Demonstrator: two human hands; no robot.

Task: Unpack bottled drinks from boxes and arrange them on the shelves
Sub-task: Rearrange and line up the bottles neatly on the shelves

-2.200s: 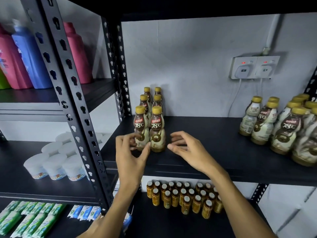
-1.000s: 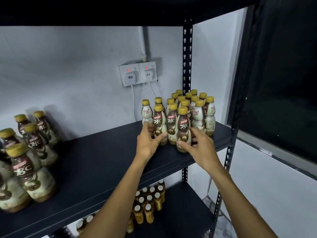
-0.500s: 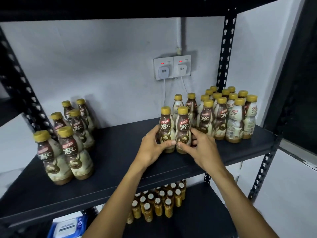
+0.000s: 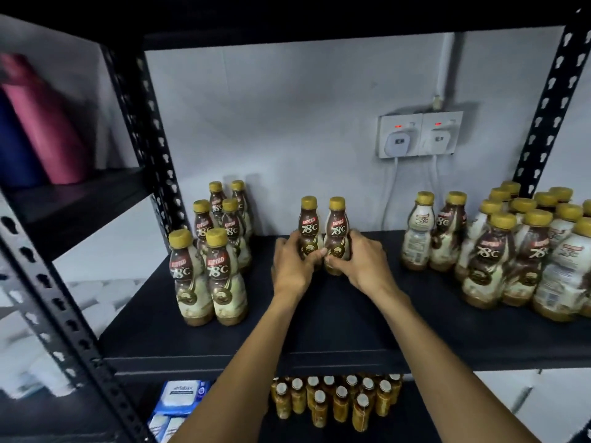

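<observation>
Hands outstretched — left hand (image 4: 292, 268) clasps left bottle (image 4: 308, 225), right hand (image 4: 364, 263) the right bottle (image 4: 337, 228).

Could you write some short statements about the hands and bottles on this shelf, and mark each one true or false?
1. The left hand and the right hand each grip one of the held bottles. True.
2. The held bottles have red caps. False: the caps are yellow.
3. The left group has fewer bottles than the right group. True.
4. Both wall sockets are empty. False: a plug sits in each.
5. Small bottles stand on the lower shelf. True.
</observation>
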